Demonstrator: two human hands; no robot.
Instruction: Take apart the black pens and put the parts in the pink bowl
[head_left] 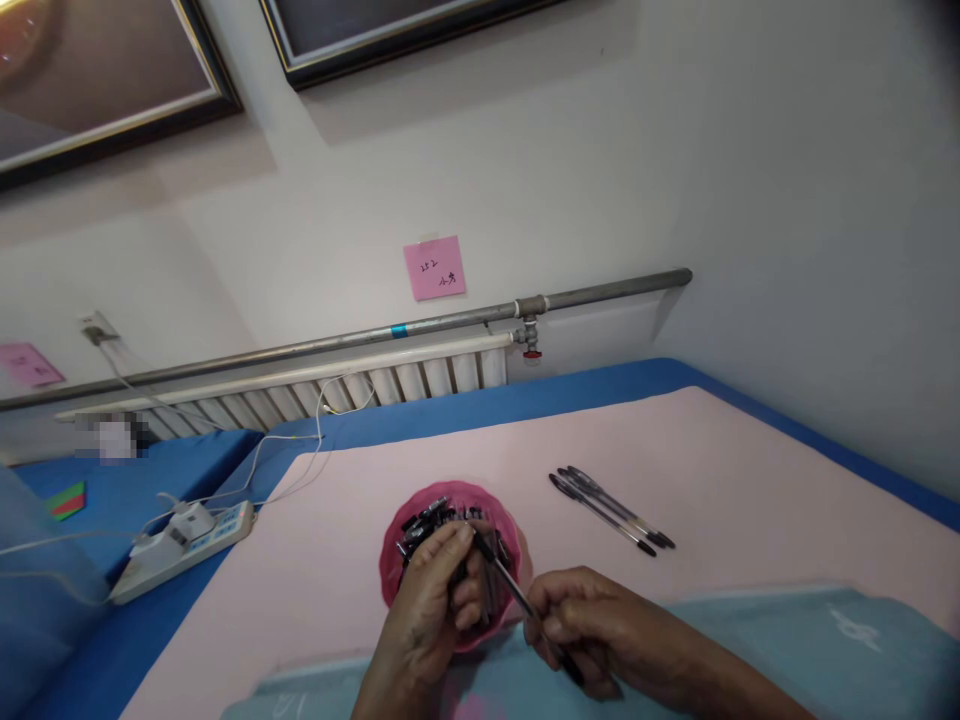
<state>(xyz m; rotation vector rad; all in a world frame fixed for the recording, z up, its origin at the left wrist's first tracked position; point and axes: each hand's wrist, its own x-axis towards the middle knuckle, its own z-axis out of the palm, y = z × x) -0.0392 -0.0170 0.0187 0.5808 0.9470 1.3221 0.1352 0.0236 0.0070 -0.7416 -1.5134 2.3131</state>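
Above a pink scalloped bowl [517,525], a black-ended pen [515,592] slants between my two hands. My left hand [431,590] is closed, thumb and forefinger pinched at the pen's upper, black end. Lower down the barrel, the curled fingers of my right hand [581,625] grip the pen, and its dark lower end sticks out below them. Many black pen parts [427,515] fill the bowl, partly covered by my left hand. To the right, several capped pens [611,508] lie side by side on the pink sheet.
A pink sheet [315,560] covers the blue table [555,390], with a light-blue cloth [750,630] along the near edge. A power strip [195,550] with plugs and white cables stands at left. Behind are a radiator [420,382], a pipe [615,290] and the wall.
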